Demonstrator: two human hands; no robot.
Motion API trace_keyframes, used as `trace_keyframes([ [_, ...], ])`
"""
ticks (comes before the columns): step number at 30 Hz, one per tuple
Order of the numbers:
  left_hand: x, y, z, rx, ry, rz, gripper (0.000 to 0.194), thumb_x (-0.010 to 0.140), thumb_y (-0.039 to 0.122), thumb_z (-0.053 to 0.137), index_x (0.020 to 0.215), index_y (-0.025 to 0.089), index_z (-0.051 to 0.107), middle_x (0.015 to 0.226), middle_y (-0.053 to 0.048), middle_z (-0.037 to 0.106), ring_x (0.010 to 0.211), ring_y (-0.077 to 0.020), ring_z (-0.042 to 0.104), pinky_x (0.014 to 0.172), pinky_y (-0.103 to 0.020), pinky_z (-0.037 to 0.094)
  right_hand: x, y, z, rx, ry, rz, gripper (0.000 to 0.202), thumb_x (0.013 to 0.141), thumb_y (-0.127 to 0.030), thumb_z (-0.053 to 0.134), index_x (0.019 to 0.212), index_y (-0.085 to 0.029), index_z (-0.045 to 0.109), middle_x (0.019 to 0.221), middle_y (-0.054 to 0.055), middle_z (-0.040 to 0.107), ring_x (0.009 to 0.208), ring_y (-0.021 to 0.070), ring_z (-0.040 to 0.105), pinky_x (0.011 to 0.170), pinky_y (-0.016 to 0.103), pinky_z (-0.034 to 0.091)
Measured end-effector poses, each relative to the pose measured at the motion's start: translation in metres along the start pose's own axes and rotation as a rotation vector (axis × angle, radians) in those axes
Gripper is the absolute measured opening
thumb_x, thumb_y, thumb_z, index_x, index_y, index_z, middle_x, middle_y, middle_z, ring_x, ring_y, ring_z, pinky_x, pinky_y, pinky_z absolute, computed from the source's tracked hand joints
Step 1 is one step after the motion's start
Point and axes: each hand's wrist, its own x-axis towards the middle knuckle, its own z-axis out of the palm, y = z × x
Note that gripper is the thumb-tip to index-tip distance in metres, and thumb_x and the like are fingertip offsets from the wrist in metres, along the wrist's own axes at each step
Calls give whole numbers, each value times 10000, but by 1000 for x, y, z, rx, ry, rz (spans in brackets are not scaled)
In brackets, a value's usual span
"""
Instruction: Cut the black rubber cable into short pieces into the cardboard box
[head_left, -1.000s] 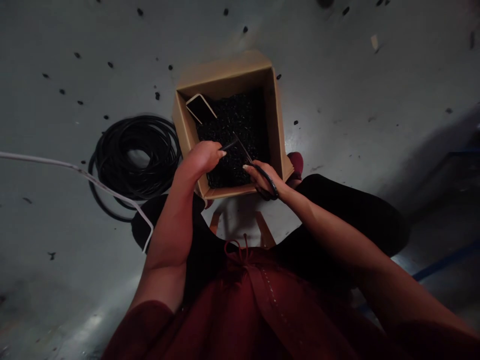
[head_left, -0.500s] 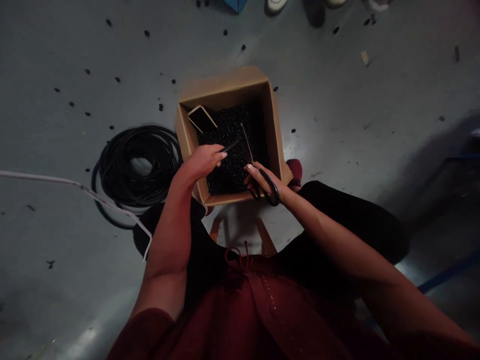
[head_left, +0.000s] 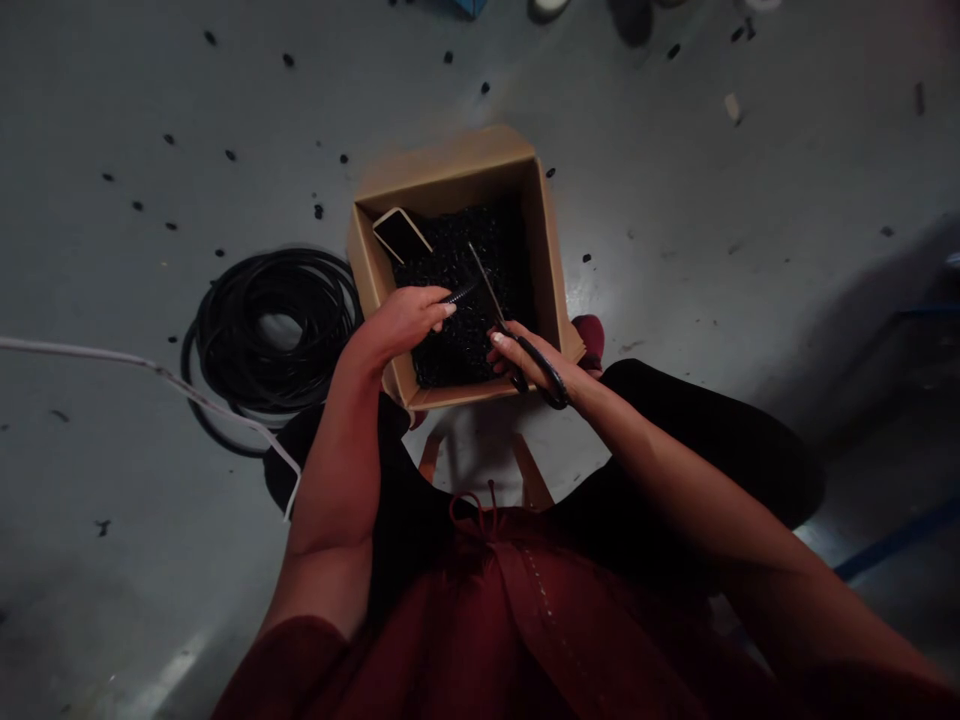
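In the head view, the left hand [head_left: 412, 315] is curled, with thumb and fingers pinching a thin black tube [head_left: 463, 292]; the tube pokes out past the fingertips, over the cardboard box [head_left: 556, 290]; the right hand [head_left: 532, 355] is wrapped around the black handles of the scissors [head_left: 496, 308]; the long thin blade points up and away, near the tube's tip; I can't tell how far apart the blades are.

The tube looks light, bendy and ridged, so it should not slip much or break; a pinch close behind the tip, as now, seems a good hold, with the fingers kept off the blade.

In the box lies a big heap of small black bits [head_left: 457, 235]; a dark flat thing with a pale edge [head_left: 401, 235] leans in the far left corner; to the left sits a fat coil of black hose [head_left: 232, 320]; a white cord [head_left: 161, 372] runs to the left arm and could get in its way.
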Motion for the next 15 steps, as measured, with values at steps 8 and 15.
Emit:
trace_keyframes([
  [8, -1, 1, -2, 15, -62, 21, 287, 886, 329, 441, 794, 152, 648, 766, -36, 655, 719, -158, 562, 698, -278, 409, 0, 0, -3, -63, -3, -30, 428, 930, -589, 554, 1106, -199, 559, 912, 45, 641, 747, 147, 616, 622, 242, 497],
  [15, 0, -2, 0, 49, -64, 26, 301, 905, 314, 433, 793, 145, 655, 758, -42, 667, 697, -156, 569, 689, -274, 425, -2, 2, 1, -168, 63, -47, 402, 951, -607, 459, 952, -213, 540, 701, -11, 531, 633, 138, 506, 586, 255, 411],
])
